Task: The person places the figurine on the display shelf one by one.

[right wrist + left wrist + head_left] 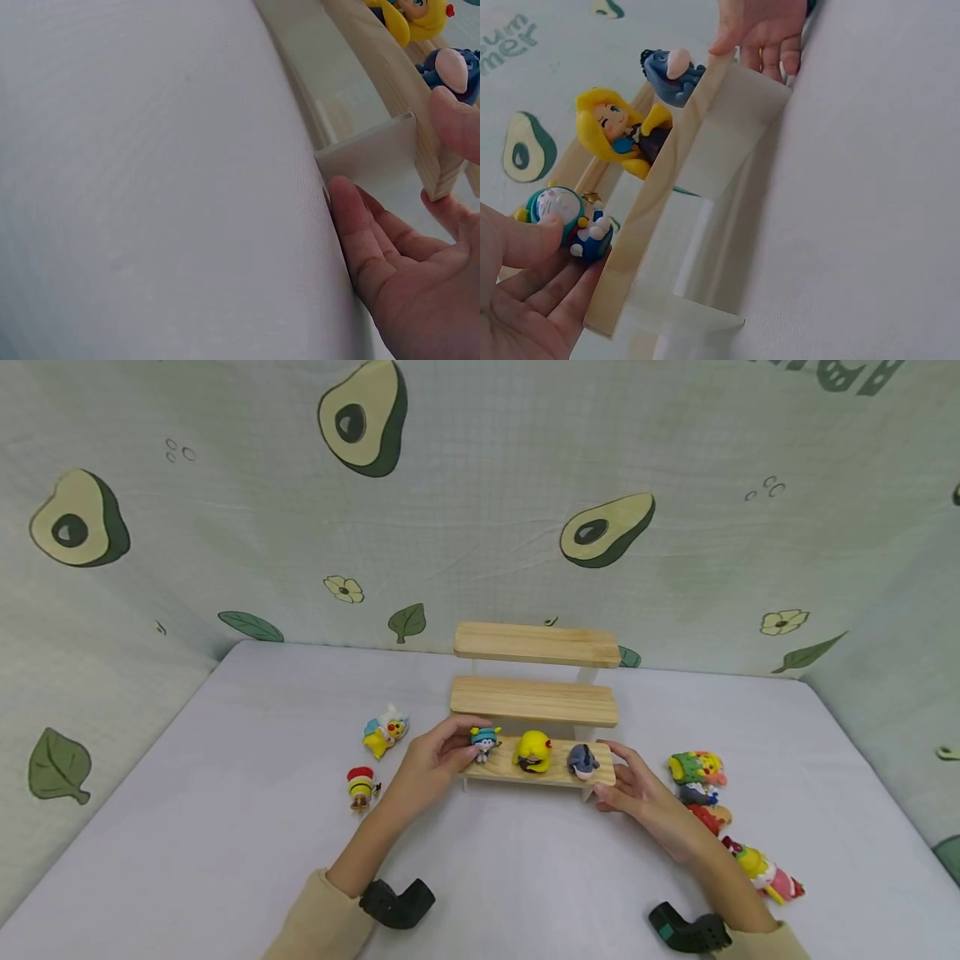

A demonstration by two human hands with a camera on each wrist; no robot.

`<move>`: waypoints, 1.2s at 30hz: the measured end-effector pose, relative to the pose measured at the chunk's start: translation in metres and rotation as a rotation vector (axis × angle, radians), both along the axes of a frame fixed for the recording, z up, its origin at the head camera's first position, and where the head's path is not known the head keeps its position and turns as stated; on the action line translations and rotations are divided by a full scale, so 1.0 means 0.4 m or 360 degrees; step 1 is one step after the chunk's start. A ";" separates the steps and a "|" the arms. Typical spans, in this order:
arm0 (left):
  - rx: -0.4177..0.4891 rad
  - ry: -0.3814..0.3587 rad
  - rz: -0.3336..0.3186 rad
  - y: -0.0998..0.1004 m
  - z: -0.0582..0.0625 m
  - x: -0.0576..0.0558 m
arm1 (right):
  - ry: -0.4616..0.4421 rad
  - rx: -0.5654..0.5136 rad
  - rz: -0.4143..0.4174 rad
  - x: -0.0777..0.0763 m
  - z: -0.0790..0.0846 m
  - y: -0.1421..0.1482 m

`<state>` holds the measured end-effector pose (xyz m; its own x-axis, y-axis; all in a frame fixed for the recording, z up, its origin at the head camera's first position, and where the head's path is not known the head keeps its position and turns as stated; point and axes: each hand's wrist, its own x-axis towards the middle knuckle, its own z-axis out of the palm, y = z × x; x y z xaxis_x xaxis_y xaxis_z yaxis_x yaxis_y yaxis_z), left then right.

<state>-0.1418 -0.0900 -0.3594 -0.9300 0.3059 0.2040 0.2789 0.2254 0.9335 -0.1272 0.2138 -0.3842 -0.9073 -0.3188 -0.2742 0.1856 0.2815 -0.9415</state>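
A three-tier wooden display shelf (534,702) with pale supports stands at the back of the table. On its lowest tier sit a blue-capped figurine (484,742), a yellow-haired girl figurine (532,752) and a blue-grey donkey figurine (582,761). My left hand (435,764) pinches the blue-capped figurine between thumb and fingers at the tier's left end. In the left wrist view its thumb lies across the front of that figurine (559,214). At the right end, my right hand (637,789) grips the corner of the lowest board, thumb on one side (427,142) and a finger against the other.
Left of the shelf lie a figurine with a yellow star (384,731) and a red-hatted figurine (362,787). Several colourful figurines (697,770) lie in a row to the right, beside and beyond my right forearm. An avocado-print cloth (480,527) hangs behind the table.
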 end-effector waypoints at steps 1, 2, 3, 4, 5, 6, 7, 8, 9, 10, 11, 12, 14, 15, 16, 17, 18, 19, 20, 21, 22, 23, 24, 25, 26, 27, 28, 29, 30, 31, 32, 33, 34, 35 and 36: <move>0.0000 0.0000 -0.0008 0.001 0.001 0.000 | 0.0006 0.0001 0.0005 0.000 0.001 0.001; -0.0005 -0.0002 -0.0015 0.001 0.000 0.000 | 0.0012 0.0002 0.0009 0.000 0.001 0.001; -0.0014 -0.0005 -0.0022 0.002 0.000 -0.001 | 0.0017 0.0002 0.0014 0.000 0.001 0.001; -0.0026 -0.0006 -0.0030 0.002 0.000 -0.001 | 0.0015 0.0007 0.0012 0.000 0.001 0.001; -0.0040 -0.0007 -0.0037 0.002 0.000 -0.001 | 0.0006 0.0011 0.0004 -0.001 0.001 0.001; -0.0052 -0.0009 -0.0045 0.002 0.000 -0.001 | -0.0003 0.0014 -0.0005 -0.001 0.000 0.000; -0.0065 -0.0012 -0.0053 0.001 -0.001 -0.001 | -0.0011 0.0016 -0.0011 -0.001 -0.001 0.000; -0.0077 -0.0015 -0.0058 0.001 -0.001 -0.002 | -0.0018 0.0018 -0.0016 -0.001 -0.002 -0.001; -0.0093 -0.0013 -0.0060 -0.001 -0.003 -0.002 | -0.0025 0.0023 -0.0022 -0.001 -0.003 -0.002; -0.0103 -0.0013 -0.0059 -0.003 -0.004 -0.003 | -0.0029 0.0026 -0.0027 -0.001 -0.004 -0.003; -0.0111 -0.0016 -0.0057 -0.005 -0.005 -0.003 | -0.0025 0.0028 -0.0025 -0.001 -0.005 -0.003; -0.0118 -0.0021 -0.0054 -0.007 -0.006 -0.004 | -0.0022 0.0031 -0.0022 0.000 -0.005 -0.003; -0.0122 -0.0035 -0.0044 -0.012 -0.009 -0.006 | -0.0014 0.0035 -0.0015 0.000 -0.006 -0.003; -0.0118 -0.0045 -0.0041 -0.015 -0.011 -0.007 | -0.0012 0.0035 -0.0012 0.000 -0.006 -0.003; -0.0107 -0.0060 -0.0040 -0.016 -0.012 -0.008 | -0.0009 0.0034 -0.0009 0.001 -0.005 -0.003; -0.0100 -0.0071 -0.0037 -0.018 -0.013 -0.010 | -0.0008 0.0034 -0.0007 0.001 -0.005 -0.003; -0.0092 -0.0078 -0.0036 -0.019 -0.014 -0.011 | -0.0008 0.0033 -0.0005 0.002 -0.004 -0.002; -0.0086 -0.0085 -0.0034 -0.020 -0.015 -0.013 | -0.0004 0.0031 -0.0002 0.002 -0.004 -0.002; -0.0078 -0.0092 -0.0035 -0.020 -0.016 -0.014 | 0.0001 0.0029 0.0002 0.003 -0.003 -0.002; -0.0075 -0.0101 -0.0038 -0.020 -0.015 -0.015 | 0.0006 0.0027 0.0007 0.003 -0.003 -0.001; -0.0076 -0.0103 -0.0041 -0.021 -0.015 -0.015 | 0.0010 0.0027 0.0010 0.004 -0.003 0.000; -0.0079 -0.0105 -0.0045 -0.021 -0.014 -0.015 | 0.0014 0.0025 0.0014 0.004 -0.003 0.001; -0.0078 -0.0105 -0.0053 -0.022 -0.014 -0.016 | 0.0017 0.0025 0.0018 0.004 -0.003 0.002; -0.0081 -0.0108 -0.0060 -0.023 -0.013 -0.016 | 0.0021 0.0024 0.0020 0.004 -0.003 0.002; -0.0081 -0.0108 -0.0066 -0.024 -0.011 -0.016 | 0.0020 0.0027 0.0020 0.004 -0.004 0.003; -0.0081 -0.0106 -0.0070 -0.026 -0.011 -0.016 | 0.0019 0.0028 0.0019 0.003 -0.004 0.003; -0.0081 -0.0102 -0.0071 -0.028 -0.011 -0.017 | 0.0015 0.0033 0.0018 0.003 -0.004 0.003; -0.0078 -0.0102 -0.0073 -0.029 -0.010 -0.017 | 0.0012 0.0036 0.0017 0.003 -0.005 0.003; -0.0073 -0.0104 -0.0077 -0.031 -0.010 -0.017 | 0.0006 0.0039 0.0014 0.003 -0.005 0.003; -0.0070 -0.0108 -0.0078 -0.032 -0.010 -0.017 | 0.0000 0.0039 0.0012 0.002 -0.005 0.003; -0.0064 -0.0115 -0.0079 -0.033 -0.010 -0.017 | -0.0003 0.0043 0.0012 0.002 -0.006 0.003; -0.0056 -0.0125 -0.0083 -0.034 -0.010 -0.017 | -0.0006 0.0046 0.0013 0.001 -0.006 0.003; -0.0048 -0.0135 -0.0089 -0.034 -0.010 -0.016 | -0.0008 0.0048 0.0014 0.001 -0.006 0.003; -0.0049 -0.0145 -0.0094 -0.033 -0.009 -0.016 | -0.0008 0.0044 0.0015 0.000 -0.006 0.003; -0.0055 -0.0155 -0.0095 -0.032 -0.009 -0.015 | -0.0007 0.0044 0.0017 0.000 -0.005 0.003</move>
<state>-0.1480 -0.1028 -0.3630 -0.9247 0.3668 0.1019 0.2012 0.2435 0.9488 -0.1271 0.2150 -0.3864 -0.9025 -0.3209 -0.2873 0.1868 0.3094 -0.9324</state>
